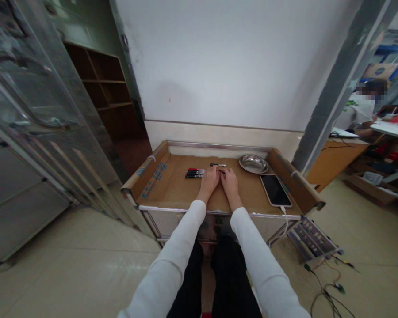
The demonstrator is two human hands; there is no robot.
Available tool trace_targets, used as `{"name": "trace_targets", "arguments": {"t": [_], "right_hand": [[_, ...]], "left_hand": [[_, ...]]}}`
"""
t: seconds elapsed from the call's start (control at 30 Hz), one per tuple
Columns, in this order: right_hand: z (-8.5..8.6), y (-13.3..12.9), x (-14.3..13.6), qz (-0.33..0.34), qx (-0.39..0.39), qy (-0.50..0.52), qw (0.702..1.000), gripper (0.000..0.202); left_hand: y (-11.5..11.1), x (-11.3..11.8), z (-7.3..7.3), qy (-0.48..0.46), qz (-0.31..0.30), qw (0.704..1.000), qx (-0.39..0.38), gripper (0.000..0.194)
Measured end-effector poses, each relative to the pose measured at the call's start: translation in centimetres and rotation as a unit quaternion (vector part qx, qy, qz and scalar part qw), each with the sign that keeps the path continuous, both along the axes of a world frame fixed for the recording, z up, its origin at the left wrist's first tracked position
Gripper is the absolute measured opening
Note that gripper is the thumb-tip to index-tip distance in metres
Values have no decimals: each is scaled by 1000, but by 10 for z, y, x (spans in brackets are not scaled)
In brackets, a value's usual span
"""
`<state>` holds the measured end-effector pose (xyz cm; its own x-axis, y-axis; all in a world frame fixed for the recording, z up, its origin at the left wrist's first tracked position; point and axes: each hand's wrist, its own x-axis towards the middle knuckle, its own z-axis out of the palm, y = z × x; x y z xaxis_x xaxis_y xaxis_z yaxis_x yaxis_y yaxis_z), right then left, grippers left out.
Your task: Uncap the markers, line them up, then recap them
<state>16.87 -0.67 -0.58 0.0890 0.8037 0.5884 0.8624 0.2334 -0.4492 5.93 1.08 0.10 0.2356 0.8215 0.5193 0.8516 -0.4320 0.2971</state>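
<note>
My left hand [211, 179] and my right hand [230, 180] meet over the middle of a cardboard-lined cart top [179, 190]. Fingers of both are closed, pinched together around something small and dark that I cannot make out. Just left of my left hand lie several pens [194, 175] side by side, with black and red ends. Beyond my fingertips rests a single black and clear pen-like piece [218, 165]. To the right of my right hand sit a round shiny metal dish [253, 164] and a phone [275, 190] with a white cable plugged in.
Raised cardboard sides [293, 181] flank the cart top, and a white wall [225, 66] stands behind it. At left is a metal door with a curved handle [16, 97]. An electrical box [313, 238] and loose cables lie on the floor at right. A person [361, 108] sits farther off.
</note>
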Motion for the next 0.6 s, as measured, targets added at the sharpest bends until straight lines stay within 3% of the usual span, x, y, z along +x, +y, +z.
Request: {"name": "trace_targets", "arguments": {"t": [0.17,0.33,0.6], "right_hand": [[6,-7,0,-45,73,34,996,25],[10,-14,-4,-55,95,39,993,26],[13,-20,-5,-67,97,34,992,27]], "left_hand": [[5,2,-7,41,-24,999,-15,53],[6,3,-8,80,-26,996,-44,51],[9,6,-2,113,-40,993,-8,48]]}}
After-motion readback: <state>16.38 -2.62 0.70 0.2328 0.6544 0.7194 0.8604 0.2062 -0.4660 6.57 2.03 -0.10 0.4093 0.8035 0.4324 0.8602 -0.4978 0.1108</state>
